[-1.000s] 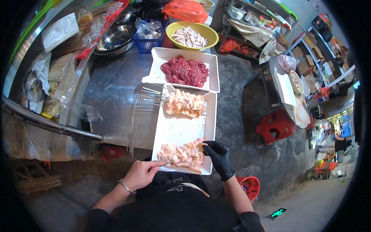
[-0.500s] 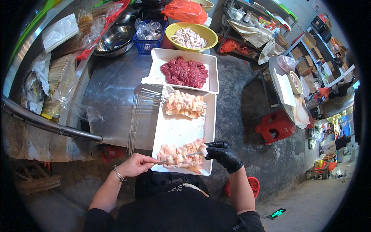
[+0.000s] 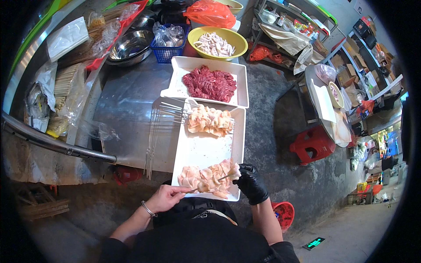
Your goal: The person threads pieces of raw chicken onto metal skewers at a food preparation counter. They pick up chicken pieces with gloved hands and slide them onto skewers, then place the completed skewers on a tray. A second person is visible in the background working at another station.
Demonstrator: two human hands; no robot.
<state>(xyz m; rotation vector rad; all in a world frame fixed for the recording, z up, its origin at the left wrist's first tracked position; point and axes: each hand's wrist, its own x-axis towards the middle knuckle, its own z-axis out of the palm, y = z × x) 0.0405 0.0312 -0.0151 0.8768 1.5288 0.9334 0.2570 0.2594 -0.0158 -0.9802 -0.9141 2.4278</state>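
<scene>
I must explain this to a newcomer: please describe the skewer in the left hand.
At the metal table's right side, find the white tray nearest the person. Over its near end, the skewer runs from the bare left hand toward the gloved right hand, across pale meat. Unlike the bare skewers beside the tray and the loaded skewers inside, it alone is held.

Worn grey floor [image 3: 274, 136], red stool [image 3: 316, 139] by a round-edged table [image 3: 310, 73], cluttered shelves [image 3: 358, 69] near a pale wall [image 3: 344, 9]

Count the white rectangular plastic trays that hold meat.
2: the far tray, by the yellow round bowl, holding red sliced meat; the near tray, holding pale meat pieces. None seems hidden.
</scene>
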